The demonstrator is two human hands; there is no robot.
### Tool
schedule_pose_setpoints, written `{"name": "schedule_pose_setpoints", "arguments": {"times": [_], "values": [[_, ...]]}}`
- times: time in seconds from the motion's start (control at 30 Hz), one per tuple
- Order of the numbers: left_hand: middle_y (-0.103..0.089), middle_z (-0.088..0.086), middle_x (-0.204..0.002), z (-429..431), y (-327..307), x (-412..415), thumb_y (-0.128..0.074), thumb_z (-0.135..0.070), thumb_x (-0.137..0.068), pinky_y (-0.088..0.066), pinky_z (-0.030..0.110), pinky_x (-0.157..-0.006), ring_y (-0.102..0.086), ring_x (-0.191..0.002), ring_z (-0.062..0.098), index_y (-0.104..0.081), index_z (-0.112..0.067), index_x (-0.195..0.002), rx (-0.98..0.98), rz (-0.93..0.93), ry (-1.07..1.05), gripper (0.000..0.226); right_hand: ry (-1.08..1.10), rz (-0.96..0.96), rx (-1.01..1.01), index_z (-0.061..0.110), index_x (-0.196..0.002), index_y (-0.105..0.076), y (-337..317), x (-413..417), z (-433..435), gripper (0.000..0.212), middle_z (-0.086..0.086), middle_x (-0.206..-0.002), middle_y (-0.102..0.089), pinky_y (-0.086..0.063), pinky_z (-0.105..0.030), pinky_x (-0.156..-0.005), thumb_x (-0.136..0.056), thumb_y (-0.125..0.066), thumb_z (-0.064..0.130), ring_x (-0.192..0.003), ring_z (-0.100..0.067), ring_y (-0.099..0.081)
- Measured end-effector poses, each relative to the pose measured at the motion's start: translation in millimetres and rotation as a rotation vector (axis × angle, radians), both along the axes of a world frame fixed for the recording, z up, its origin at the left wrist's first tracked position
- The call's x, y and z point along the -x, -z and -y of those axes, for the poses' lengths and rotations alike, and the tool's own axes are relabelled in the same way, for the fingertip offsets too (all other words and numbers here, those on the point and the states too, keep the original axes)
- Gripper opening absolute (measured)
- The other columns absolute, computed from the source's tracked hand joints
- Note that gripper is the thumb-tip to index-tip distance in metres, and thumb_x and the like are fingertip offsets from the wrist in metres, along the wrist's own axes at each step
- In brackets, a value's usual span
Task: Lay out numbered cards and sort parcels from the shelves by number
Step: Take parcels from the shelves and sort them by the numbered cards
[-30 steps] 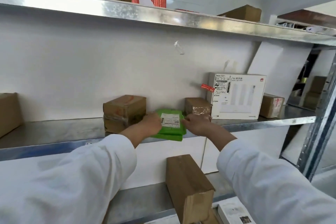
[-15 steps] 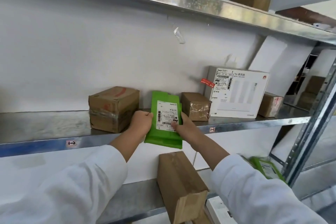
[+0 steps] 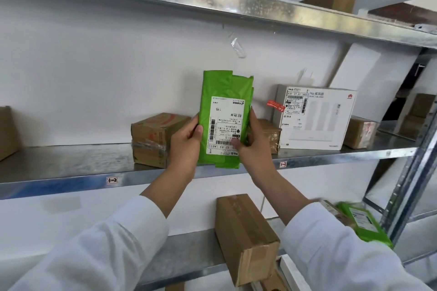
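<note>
A green plastic parcel (image 3: 223, 92) with a white shipping label, printed upside down, is held upright in front of the middle shelf (image 3: 71, 172). My left hand (image 3: 185, 144) grips its left edge with the thumb on the front. Its lower right edge is held by my right hand (image 3: 254, 144), whose thumb lies across the label's bottom. Small tags 1-2 (image 3: 111, 180) and 1-3 (image 3: 283, 164) are stuck on the shelf's front lip.
On the middle shelf stand a taped brown box (image 3: 153, 139), a smaller brown box (image 3: 270, 134), a white carton (image 3: 316, 118) and another brown box (image 3: 359, 132). A long brown box (image 3: 243, 236) and a green parcel (image 3: 364, 222) lie on the lower shelf. A metal upright (image 3: 411, 172) stands at right.
Both hands have lifted the green parcel off the shelf edge and tipped it from flat to upright, label facing me. The view has closed in on the shelf.
</note>
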State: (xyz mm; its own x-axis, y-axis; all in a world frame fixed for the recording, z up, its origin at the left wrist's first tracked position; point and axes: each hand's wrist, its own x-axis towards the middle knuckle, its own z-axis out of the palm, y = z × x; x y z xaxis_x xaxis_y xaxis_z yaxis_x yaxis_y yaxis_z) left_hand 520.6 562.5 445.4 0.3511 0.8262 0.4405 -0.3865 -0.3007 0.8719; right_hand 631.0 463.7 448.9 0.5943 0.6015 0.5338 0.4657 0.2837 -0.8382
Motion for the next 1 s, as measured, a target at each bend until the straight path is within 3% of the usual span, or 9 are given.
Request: {"name": "schedule_pose_setpoints", "arguments": {"times": [0.1,0.23,0.3,0.4,0.53,0.63,0.8,0.9,1.0], "values": [[-0.069,-0.004,-0.118,8.9,9.7,17.3,-0.054,-0.018,-0.098,-0.052,0.034,-0.094,-0.064,-0.112,0.016,-0.062,-0.018,-0.129,0.103,0.087,0.017,0.032,-0.016,0.015,0.012,0.032,-0.151,-0.026,5.4,17.1,6.0,0.094,0.01,-0.136,-0.055,-0.049,-0.028,-0.1,-0.079,-0.066,-0.012,-0.118,-0.006,-0.057],[-0.069,-0.003,-0.118,26.9,25.3,43.7,-0.053,-0.02,-0.097,-0.054,0.035,-0.09,-0.065,-0.108,0.014,-0.062,-0.02,-0.129,0.164,0.137,0.027,0.033,-0.099,0.007,-0.016,0.032,-0.149,-0.029,15.2,42.0,19.1,0.079,0.026,-0.125,-0.054,-0.046,-0.005,-0.084,-0.087,-0.062,-0.005,-0.103,0.018,-0.055],[-0.07,-0.005,-0.116,39.4,37.3,58.5,-0.053,-0.017,-0.097,-0.056,0.029,-0.087,-0.066,-0.102,0.009,-0.061,-0.018,-0.13,0.181,0.128,0.043,0.034,-0.139,-0.09,-0.048,0.029,-0.147,-0.035,28.4,53.1,27.3,0.061,0.027,-0.124,-0.054,-0.046,-0.005,-0.081,-0.096,-0.054,0.003,-0.1,0.019,-0.055],[-0.072,-0.003,-0.111,64.0,62.8,83.6,-0.056,-0.012,-0.094,-0.056,0.023,-0.087,-0.068,-0.097,0.007,-0.062,-0.015,-0.126,0.251,0.137,-0.006,0.033,-0.153,-0.228,-0.042,0.026,-0.144,-0.043,58.8,67.5,42.4,0.047,0.012,-0.131,-0.059,-0.049,-0.009,-0.078,-0.1,-0.047,0.009,-0.099,0.01,-0.06],[-0.071,0.002,-0.115,103.0,103.9,120.3,-0.062,-0.016,-0.091,-0.051,0.038,-0.098,-0.067,-0.108,0.019,-0.066,-0.016,-0.122,0.367,0.072,-0.109,0.032,-0.263,-0.321,0.05,0.024,-0.138,-0.052,97.4,92.4,73.1,0.045,0.008,-0.126,-0.064,-0.053,-0.024,-0.091,-0.096,-0.054,0.008,-0.105,-0.002,-0.064],[-0.072,0.005,-0.113,143.9,126.0,152.6,-0.067,-0.019,-0.086,-0.049,0.043,-0.1,-0.067,-0.107,0.021,-0.069,-0.016,-0.117,0.476,0.076,-0.214,0.031,-0.417,-0.414,0.139,0.023,-0.134,-0.056,118.2,108.3,100.5,0.047,0.006,-0.119,-0.069,-0.055,-0.023,-0.081,-0.091,-0.061,0.005,-0.103,-0.009,-0.067],[-0.074,0.001,-0.105,213.6,151.1,203.5,-0.064,-0.013,-0.09,-0.055,0.035,-0.088,-0.07,-0.098,0.016,-0.067,-0.021,-0.118,0.517,0.073,-0.426,0.029,-0.626,-0.528,0.247,0.021,-0.135,-0.055,150.2,150.7,138.3,0.049,0.002,-0.119,-0.069,-0.055,-0.027,-0.084,-0.09,-0.06,0.003,-0.108,-0.014,-0.066],[-0.074,-0.012,-0.097,254.7,168.0,242.5,-0.064,-0.01,-0.09,-0.056,0.017,-0.068,-0.07,-0.083,0.002,-0.066,-0.024,-0.117,0.479,0.053,-0.586,0.031,-0.74,-0.564,0.331,0.025,-0.132,-0.056,172.5,190.2,153.8,0.049,0.003,-0.116,-0.07,-0.055,-0.03,-0.084,-0.089,-0.06,0.002,-0.106,-0.015,-0.067],[-0.074,-0.004,-0.105,290.9,184.3,286.9,-0.066,-0.008,-0.087,-0.055,0.019,-0.075,-0.07,-0.094,0.008,-0.066,-0.018,-0.12,0.507,0.044,-0.702,0.034,-0.835,-0.591,0.431,0.024,-0.129,-0.058,195.9,234.6,162.1,0.045,0.004,-0.111,-0.072,-0.056,-0.031,-0.08,-0.089,-0.063,0.004,-0.102,-0.015,-0.069]]}}
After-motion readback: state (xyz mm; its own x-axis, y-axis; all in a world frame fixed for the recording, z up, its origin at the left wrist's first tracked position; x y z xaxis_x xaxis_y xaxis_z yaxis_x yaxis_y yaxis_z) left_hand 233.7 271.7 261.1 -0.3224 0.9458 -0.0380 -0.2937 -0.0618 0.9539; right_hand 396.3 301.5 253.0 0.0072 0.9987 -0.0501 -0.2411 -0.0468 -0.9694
